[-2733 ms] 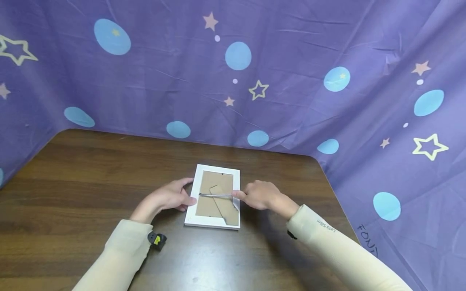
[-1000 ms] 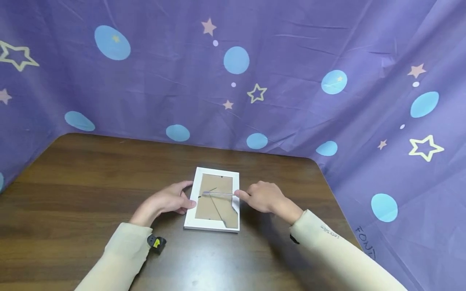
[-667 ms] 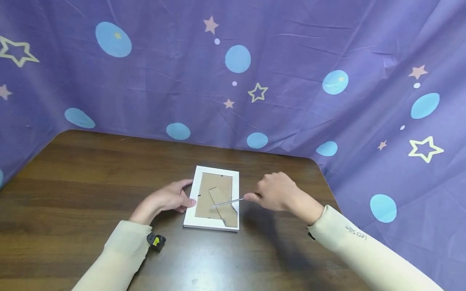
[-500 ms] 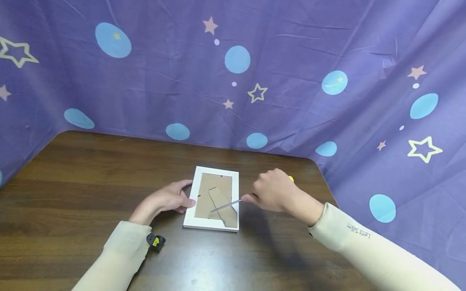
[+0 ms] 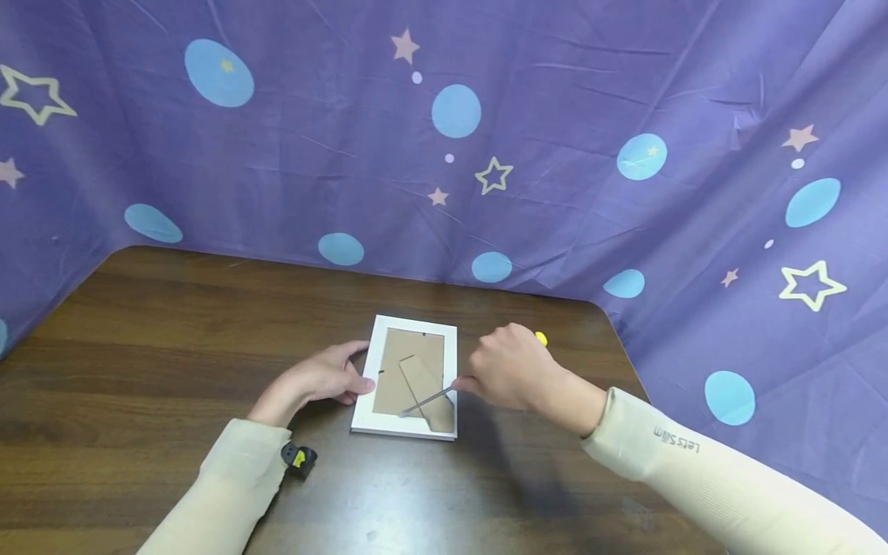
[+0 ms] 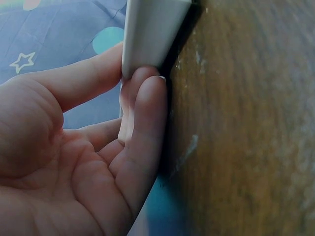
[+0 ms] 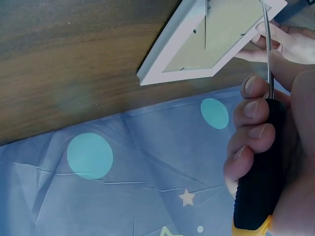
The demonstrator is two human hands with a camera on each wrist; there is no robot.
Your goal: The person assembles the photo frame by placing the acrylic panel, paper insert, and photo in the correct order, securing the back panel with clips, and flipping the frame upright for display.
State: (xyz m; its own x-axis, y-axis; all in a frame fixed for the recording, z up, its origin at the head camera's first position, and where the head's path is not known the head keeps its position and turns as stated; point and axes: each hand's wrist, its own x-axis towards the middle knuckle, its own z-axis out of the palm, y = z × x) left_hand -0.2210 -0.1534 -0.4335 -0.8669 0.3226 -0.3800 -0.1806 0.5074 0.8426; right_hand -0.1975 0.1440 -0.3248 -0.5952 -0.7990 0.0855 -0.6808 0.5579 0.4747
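A white picture frame (image 5: 372, 421) lies face down on the table, its brown backing board (image 5: 409, 347) and angled stand leg showing. Small dark tabs sit along the board's edges. My left hand (image 5: 321, 376) grips the frame's left side, thumb on top and the other fingers against the side edge. In the right wrist view, my right hand (image 7: 295, 128) wraps round the black and yellow handle of a screwdriver (image 7: 258, 172). Its thin metal shaft slants down to the left over the stand leg, with the tip at the lower edge of the backing board.
The brown wooden table (image 5: 208, 324) extends around the frame on every side. A purple curtain (image 5: 555, 92) with stars and blue spots hangs behind it and to both sides. A black and yellow device (image 5: 300, 459) is worn at the left wrist.
The screwdriver tip has moved from the tab at the board's left edge down to its lower edge. My right hand has tilted the shaft. The left hand and frame stay put.
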